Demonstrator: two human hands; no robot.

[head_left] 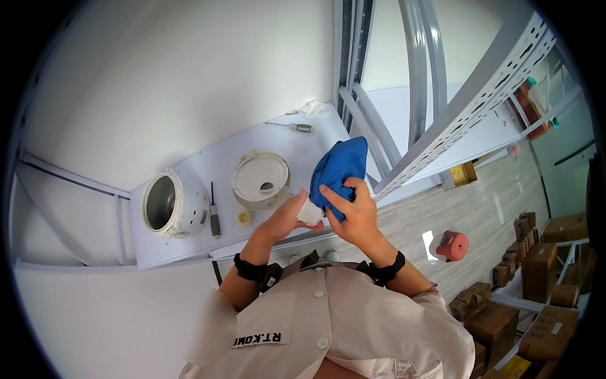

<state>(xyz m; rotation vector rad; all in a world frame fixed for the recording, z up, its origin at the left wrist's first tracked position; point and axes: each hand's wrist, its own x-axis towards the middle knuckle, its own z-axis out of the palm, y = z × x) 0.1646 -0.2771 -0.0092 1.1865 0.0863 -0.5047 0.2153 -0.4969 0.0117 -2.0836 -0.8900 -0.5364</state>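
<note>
My right hand [356, 215] grips a blue cloth item [341, 165], perhaps a cap or pouch, in front of my chest. My left hand [285, 218] is closed on a small white piece [310, 213] pressed near the lower edge of the blue cloth item; whether it is cloth or paper I cannot tell. Past my left hand, a round cream-coloured cover [260, 180] with a dark opening lies on the white table [233, 142]. A small yellow roll [244, 218] sits beside it.
A cream cylindrical housing [197, 211] lies open at the table's left, with a screwdriver [215, 221] next to it. Another screwdriver [301, 127] and a crumpled white cloth [314, 109] are farther back. Perforated metal posts [467, 107] rise at right; a red roll [454, 246] and cardboard boxes [540, 271] stand beyond.
</note>
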